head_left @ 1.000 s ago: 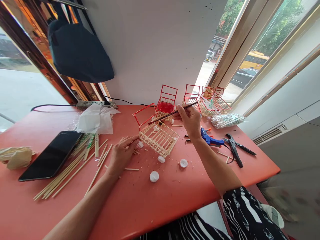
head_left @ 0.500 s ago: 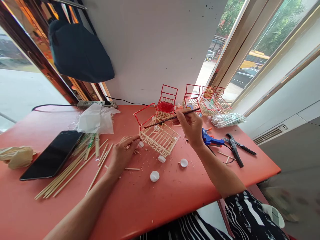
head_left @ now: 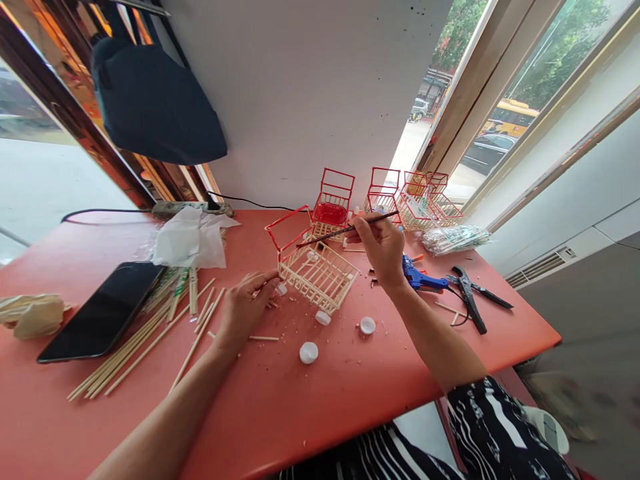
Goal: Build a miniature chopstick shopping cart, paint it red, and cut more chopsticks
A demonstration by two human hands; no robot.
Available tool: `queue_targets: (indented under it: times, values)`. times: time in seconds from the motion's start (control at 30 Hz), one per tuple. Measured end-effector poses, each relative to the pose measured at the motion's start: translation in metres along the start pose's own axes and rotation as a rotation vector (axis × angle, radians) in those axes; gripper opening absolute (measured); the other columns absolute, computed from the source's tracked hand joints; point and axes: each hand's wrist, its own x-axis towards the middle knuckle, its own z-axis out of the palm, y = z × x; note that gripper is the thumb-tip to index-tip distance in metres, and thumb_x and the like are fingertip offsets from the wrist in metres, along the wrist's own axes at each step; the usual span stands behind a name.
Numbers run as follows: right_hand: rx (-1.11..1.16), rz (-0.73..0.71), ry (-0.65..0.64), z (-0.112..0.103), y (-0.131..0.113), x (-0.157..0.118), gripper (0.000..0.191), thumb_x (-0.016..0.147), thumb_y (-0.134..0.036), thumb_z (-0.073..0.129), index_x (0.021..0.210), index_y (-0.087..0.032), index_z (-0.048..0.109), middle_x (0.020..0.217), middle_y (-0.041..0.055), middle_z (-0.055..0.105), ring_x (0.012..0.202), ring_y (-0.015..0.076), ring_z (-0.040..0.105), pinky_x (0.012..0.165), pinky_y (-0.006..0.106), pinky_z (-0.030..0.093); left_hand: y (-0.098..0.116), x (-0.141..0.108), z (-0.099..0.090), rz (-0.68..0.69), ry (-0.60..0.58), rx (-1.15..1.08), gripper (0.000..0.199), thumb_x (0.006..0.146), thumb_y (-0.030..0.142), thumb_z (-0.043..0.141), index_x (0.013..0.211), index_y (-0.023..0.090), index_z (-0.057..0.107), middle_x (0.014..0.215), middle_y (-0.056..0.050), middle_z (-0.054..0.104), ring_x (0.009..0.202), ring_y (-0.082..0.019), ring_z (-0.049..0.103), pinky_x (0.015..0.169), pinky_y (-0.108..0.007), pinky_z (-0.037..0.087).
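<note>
A small cart of pale sticks (head_left: 320,273) stands mid-table, with a red-painted handle frame at its left and white caps as wheels. My left hand (head_left: 250,293) pinches its near left corner with closed fingers. In my right hand (head_left: 383,247) is a thin dark brush (head_left: 325,237), its tip just above the cart's left end, near the red frame. Behind the cart sits a red tub (head_left: 331,214) inside another small cart with a red handle.
Wooden sticks (head_left: 145,340), a black phone (head_left: 100,313) and white plastic (head_left: 190,240) lie left. Right are a blue glue gun (head_left: 423,279), black pliers (head_left: 469,300) and more red-handled carts (head_left: 425,200). White caps (head_left: 309,353) lie in front.
The brush in my right hand has risen slightly and its tip has shifted right, away from the red frame's lower corner. My left hand keeps its place at the cart.
</note>
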Motion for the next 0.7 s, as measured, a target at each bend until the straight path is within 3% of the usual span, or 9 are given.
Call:
queue_targets:
  times: [0.23,0.47,0.7]
  values:
    - [-0.014,-0.056,0.001,-0.008,-0.009,0.002,0.025,0.094,-0.048,0.072,0.091,-0.023,0.067,0.076,0.0013,0.078,0.072,0.0186,0.079,0.072,0.032,0.067,0.000,-0.001,0.000,-0.009,-0.005,-0.024,0.038,0.088,0.052,0.064,0.104,0.023,0.082,0.107,-0.006,0.080,0.096,-0.025,0.075,0.084,-0.034,0.061]
    - [0.019,0.012,-0.053,0.002,-0.007,-0.001,0.040,0.088,-0.061,0.073,0.088,-0.023,0.065,0.074,0.0009,0.077,0.065,0.0171,0.076,0.066,0.031,0.068,-0.001,0.000,-0.001,-0.022,-0.018,-0.021,0.038,0.088,0.053,0.064,0.105,0.024,0.081,0.108,-0.006,0.080,0.094,-0.026,0.075,0.079,-0.034,0.062]
    - [-0.021,-0.029,0.003,-0.010,0.006,0.011,0.030,0.093,-0.052,0.071,0.091,-0.023,0.066,0.076,0.0008,0.077,0.069,0.0169,0.077,0.070,0.031,0.069,0.002,-0.001,0.000,-0.027,-0.012,-0.035,0.040,0.087,0.055,0.064,0.104,0.024,0.082,0.108,-0.006,0.080,0.087,-0.024,0.075,0.067,-0.031,0.062]
